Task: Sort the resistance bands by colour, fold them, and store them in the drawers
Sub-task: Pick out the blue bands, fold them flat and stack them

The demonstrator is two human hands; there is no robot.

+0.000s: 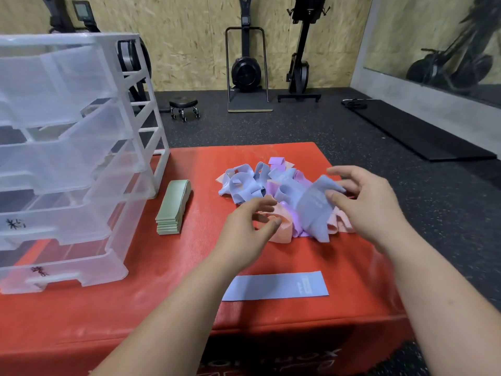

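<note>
On the red worktop (162, 280) lies a loose pile of bands (252, 183) in blue, purple and pink, and both hands are at the near side of this pile. The right hand (371, 202) is at the right edge of the pile, and its grip is closed on a blue band (314, 210): the thumb presses on the upper corner of the cloth and the other fingers are curved behind it, so the band hangs down from the grip and its lower end touches the pile. The left hand (244, 226) is at the near left corner of the pile, directly at a pink band (282, 229). Its fingers are curled and the thumb tip is against the pink cloth, but I cannot tell whether this grip really holds the band or only touches it. Nearer to the person than the pile, and apart from it, one flat blue band (273, 287) lies stretched out between the two forearms. To the left of the pile, well apart, there is a stack of folded green bands (173, 207). Further left of the pile, just beside this stack, stands a clear plastic drawer unit (81, 158) with its drawers pulled out in steps
</note>
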